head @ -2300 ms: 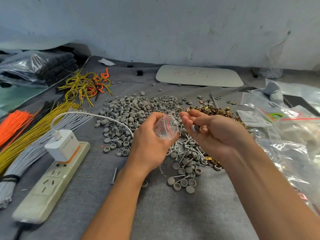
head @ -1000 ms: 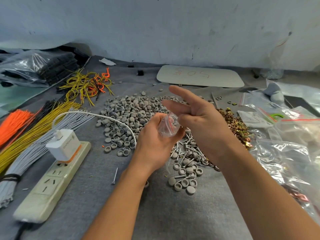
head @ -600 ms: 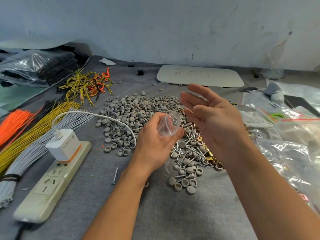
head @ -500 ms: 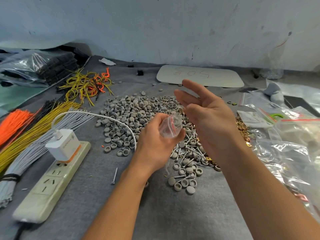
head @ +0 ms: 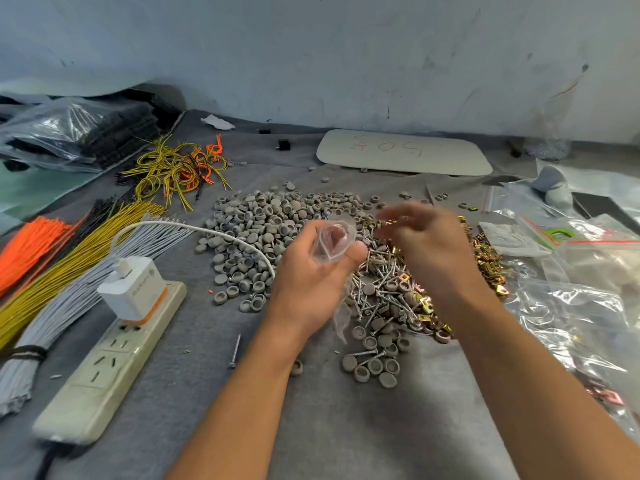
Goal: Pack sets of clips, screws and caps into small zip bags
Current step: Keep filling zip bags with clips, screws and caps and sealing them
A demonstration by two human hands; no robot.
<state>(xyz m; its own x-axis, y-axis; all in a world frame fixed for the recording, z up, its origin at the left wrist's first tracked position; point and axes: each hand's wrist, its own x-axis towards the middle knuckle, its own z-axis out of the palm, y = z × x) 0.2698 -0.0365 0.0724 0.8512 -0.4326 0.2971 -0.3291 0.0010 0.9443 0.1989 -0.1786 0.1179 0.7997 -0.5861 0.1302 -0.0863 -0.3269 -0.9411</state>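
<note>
so the left grip [head: 311,278] is dead centre of the frame, thumb and fingers pinching a small zip bag [head: 333,239], mouth up and looking open; the bag is held off the counter [head: 346,427], above where the caps meet the screws; can't make out what's inside it tbh. the right grip [head: 429,251] hangs just right of the bag, near it but not touching; its fingers [head: 398,216] are a motion smear, so I can't tell if it's clenched, released or carrying anything.

underneath: a big heap of grey caps [head: 270,220] left of centre; a pile of silver screws [head: 381,292] below the hands; gold clips [head: 485,258] to the right of those; one stray screw [head: 235,351] lies beside the left wrist.

left side of the frame has a power strip [head: 110,355] with a white charger [head: 133,289] plugged in, plus orange, yellow and grey wire bundles [head: 69,271]; clear plastic bags [head: 571,323] pile up along the right edge; a pale board [head: 401,152] with red writing lies at the top, by the wall.
</note>
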